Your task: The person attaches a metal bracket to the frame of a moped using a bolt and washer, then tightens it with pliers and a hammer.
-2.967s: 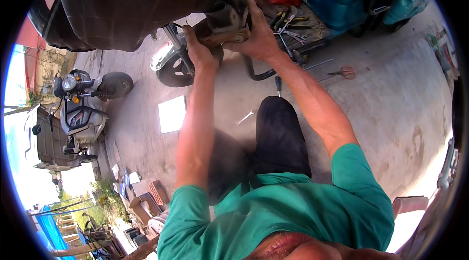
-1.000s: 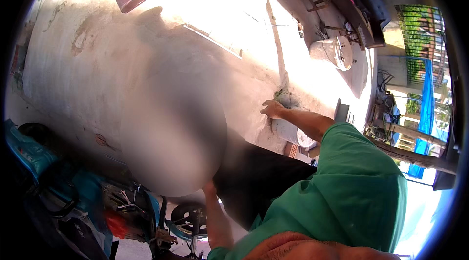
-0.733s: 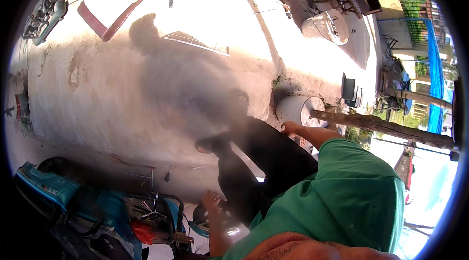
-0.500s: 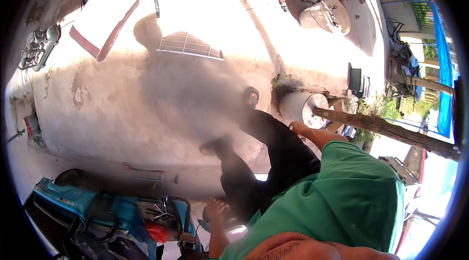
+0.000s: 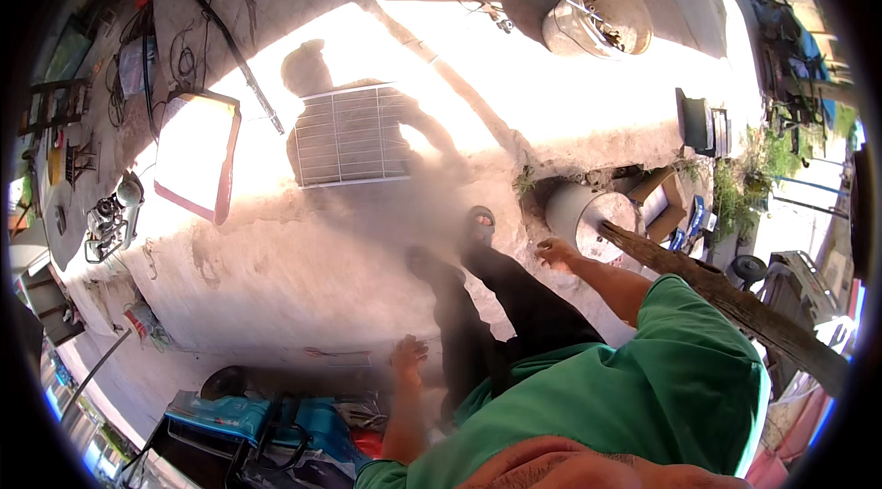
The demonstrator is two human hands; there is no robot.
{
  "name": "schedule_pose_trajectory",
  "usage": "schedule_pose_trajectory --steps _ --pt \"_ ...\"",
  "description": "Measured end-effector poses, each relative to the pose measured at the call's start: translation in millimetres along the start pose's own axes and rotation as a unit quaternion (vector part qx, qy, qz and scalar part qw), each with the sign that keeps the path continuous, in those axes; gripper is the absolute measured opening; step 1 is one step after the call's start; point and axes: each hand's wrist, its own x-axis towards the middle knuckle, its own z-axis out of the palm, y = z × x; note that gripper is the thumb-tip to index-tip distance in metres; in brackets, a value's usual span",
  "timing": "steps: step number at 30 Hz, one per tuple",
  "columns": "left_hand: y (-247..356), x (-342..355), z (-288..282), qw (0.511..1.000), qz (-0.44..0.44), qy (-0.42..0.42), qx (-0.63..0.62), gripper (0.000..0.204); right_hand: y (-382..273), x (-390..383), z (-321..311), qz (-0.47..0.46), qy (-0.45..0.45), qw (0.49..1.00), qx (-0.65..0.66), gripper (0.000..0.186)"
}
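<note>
My left hand [image 5: 407, 357] hangs beside my dark trousers with its fingers apart and nothing in it. The thing closest to it is a teal machine with a black frame [image 5: 216, 415], standing on the floor at the lower left. On my other side, my right hand [image 5: 555, 255] is stretched out from a green sleeve, fingers loosely spread and holding nothing. Near it stand a pale upturned bucket or drum [image 5: 574, 213] and a rough wooden post [image 5: 707, 282]; I see no contact with either. My sandalled foot [image 5: 481, 223] is on the concrete.
Ahead lies a white wire rack [image 5: 354, 135], partly under my shadow. A white bucket [image 5: 562, 25] holds wrenches and other tools. To the left are a pale panel with a reddish edge [image 5: 197, 154], a long black bar [image 5: 234, 53] and a small engine-like machine [image 5: 112, 218].
My view has tilted up and shifted, showing the whole rack and the tools in the bucket. My left hand has swung forward from beside the teal machine, and my right hand shows more fully.
</note>
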Motion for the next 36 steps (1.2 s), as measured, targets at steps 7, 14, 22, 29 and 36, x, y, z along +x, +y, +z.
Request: schedule_pose_trajectory --steps 7,14,22,29,36 --pt "138 9 62 0.997 0.019 0.003 0.071 0.039 3 -15 -47 0.075 0.031 0.991 0.104 0.053" --pt "269 112 128 0.979 -0.001 -0.034 0.199 0.038 -173 -37 -56 -0.036 0.017 0.952 0.303 0.042" --pt "458 224 276 0.887 0.164 -0.064 0.428 0.033 -386 -5 -19 -0.137 -0.062 0.933 0.326 0.036" --pt "576 284 446 0.802 0.357 -0.027 0.478 0.035 -409 84 -21 -0.042 -0.171 0.958 0.225 0.04" --pt "620 370 583 0.733 0.398 0.067 0.548 0.044 -423 121 -76 0.058 -0.217 0.908 0.355 0.044"
